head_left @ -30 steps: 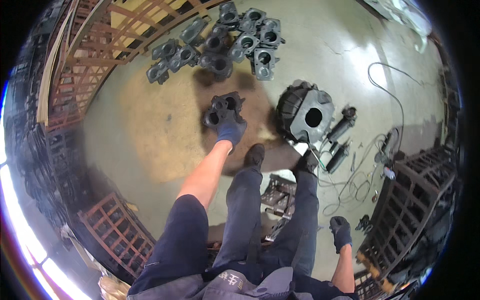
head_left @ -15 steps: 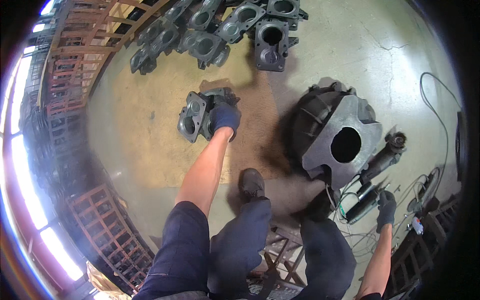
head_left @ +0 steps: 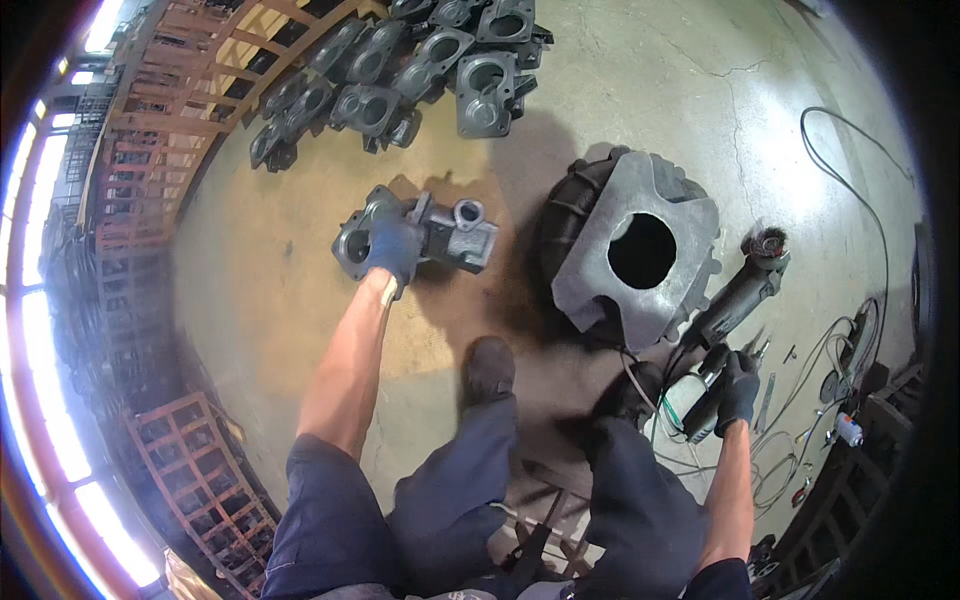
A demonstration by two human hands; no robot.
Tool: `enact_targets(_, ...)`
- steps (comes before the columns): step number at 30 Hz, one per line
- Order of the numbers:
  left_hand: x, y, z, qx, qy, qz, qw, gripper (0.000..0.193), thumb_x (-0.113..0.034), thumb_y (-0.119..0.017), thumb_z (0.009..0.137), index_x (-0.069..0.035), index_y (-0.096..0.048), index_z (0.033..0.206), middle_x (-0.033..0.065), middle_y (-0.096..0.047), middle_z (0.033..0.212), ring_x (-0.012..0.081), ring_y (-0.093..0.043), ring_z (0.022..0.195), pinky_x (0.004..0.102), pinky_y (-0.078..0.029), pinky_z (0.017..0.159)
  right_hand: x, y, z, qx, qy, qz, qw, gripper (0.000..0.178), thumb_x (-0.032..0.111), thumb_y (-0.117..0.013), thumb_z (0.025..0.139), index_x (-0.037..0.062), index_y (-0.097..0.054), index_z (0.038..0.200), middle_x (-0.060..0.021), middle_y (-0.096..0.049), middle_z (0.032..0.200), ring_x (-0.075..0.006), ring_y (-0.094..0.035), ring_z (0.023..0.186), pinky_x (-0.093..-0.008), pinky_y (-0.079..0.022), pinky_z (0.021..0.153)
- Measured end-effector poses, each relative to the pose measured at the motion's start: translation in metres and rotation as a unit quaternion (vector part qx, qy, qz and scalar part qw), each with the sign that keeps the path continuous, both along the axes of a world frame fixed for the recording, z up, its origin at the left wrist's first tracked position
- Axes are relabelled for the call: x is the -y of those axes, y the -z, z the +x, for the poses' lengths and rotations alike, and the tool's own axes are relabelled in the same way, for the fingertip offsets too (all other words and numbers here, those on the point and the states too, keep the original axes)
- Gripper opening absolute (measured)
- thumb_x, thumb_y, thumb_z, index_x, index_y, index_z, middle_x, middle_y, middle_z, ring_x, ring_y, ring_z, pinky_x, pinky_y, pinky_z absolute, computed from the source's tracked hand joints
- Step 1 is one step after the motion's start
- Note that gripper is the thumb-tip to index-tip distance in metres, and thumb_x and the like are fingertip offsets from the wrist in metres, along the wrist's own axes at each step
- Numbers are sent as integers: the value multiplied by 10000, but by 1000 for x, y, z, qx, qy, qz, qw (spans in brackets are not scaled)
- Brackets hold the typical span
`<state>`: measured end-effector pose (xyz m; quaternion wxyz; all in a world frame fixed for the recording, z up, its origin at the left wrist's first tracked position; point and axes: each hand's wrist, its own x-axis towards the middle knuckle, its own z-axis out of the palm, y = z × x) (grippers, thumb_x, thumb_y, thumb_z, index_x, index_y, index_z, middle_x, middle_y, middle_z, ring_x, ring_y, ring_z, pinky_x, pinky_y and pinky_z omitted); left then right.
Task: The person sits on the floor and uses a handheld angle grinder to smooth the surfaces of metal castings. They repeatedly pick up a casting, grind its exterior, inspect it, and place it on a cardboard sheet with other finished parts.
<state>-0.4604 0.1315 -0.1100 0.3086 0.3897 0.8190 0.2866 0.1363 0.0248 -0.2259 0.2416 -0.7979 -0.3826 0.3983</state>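
My left hand (head_left: 396, 246), in a dark blue glove, is closed on a grey metal casting (head_left: 465, 240) that rests on the tan mat. The casting shows a flange with round openings beside my hand and a blocky end with a small round port on the right. My right hand (head_left: 738, 388), in a dark glove, is closed around a dark cylindrical hand tool (head_left: 704, 416) with a silvery section, low on the right. Its far end is partly hidden by my fingers. A larger grinder (head_left: 740, 300) with a round brush-like head lies just beyond that hand.
A big bell-shaped housing (head_left: 585, 275) with a large hole stands right of the mat (head_left: 290, 310). Several similar castings (head_left: 485, 95) stand in rows at the far left. Cables (head_left: 835, 345) loop over the floor at right. Metal racks (head_left: 205, 470) line the left side.
The casting has turned under my left hand, so its blocky end now points right. My right hand has moved, and its fingers now wrap the dark tool. The whole view has shifted slightly.
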Motion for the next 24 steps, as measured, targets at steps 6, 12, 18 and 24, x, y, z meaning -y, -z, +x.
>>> enact_targets(6, -13, -115, 84, 117, 71, 58, 989, 574, 121, -560, 763, 40, -549, 1331, 128, -712, 994, 143, -674, 831, 260, -524, 670, 17, 20, 34, -62, 26, 53, 996, 251, 245, -628, 942, 9, -675, 1015, 1, -597, 817, -103, -519, 715, -273, -422, 636)
enact_targets(12, -35, -175, 153, 150, 171, 20, 974, 594, 175, -494, 734, 81, -545, 1319, 108, -710, 1048, 131, -670, 860, 230, -532, 747, 3, 32, 30, -118, 39, 76, 989, 271, 268, -624, 925, 4, -683, 951, -55, -678, 849, -142, -607, 766, -304, -480, 669)
enact_targets(18, -41, -142, 213, 317, 228, 27, 920, 593, 208, -530, 723, 82, -555, 1301, 111, -681, 1163, 148, -673, 983, 279, -569, 872, -35, -17, -22, -80, 85, -9, 993, 448, 337, -675, 902, -54, -685, 1121, -139, -726, 918, -211, -662, 776, -346, -520, 728)
enact_targets(24, -49, -94, 250, 313, 331, -19, 890, 613, 150, -559, 699, 63, -566, 1306, 88, -671, 1197, 126, -642, 1024, 247, -515, 911, -44, -14, -19, -57, 74, -12, 996, 484, 359, -662, 905, -60, -662, 1146, -209, -718, 1026, -291, -684, 888, -376, -516, 801)
